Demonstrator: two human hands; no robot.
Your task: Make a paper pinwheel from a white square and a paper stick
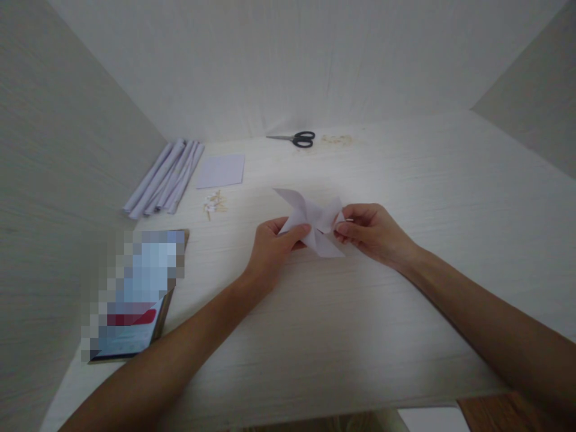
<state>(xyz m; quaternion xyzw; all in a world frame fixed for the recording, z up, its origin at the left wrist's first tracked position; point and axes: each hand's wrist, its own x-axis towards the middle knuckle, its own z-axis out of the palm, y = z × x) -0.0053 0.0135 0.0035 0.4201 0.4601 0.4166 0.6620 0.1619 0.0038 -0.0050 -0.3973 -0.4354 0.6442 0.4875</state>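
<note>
The left hand point(272, 249) is pinching the white folded paper pinwheel point(312, 221) at its 8 o'clock flap, and the right hand point(371, 231) is nipping the 3 o'clock tip, just above the pale wooden table point(405, 180). The paper is looking very light, thin and easy to crease, so holding it gently at the folded edges is seeming safest.

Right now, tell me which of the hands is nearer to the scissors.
Right. The right hand sits below and slightly right of the scissors; the left hand sits below and slightly left, a bit farther off. Both hold the folded paper.
</note>
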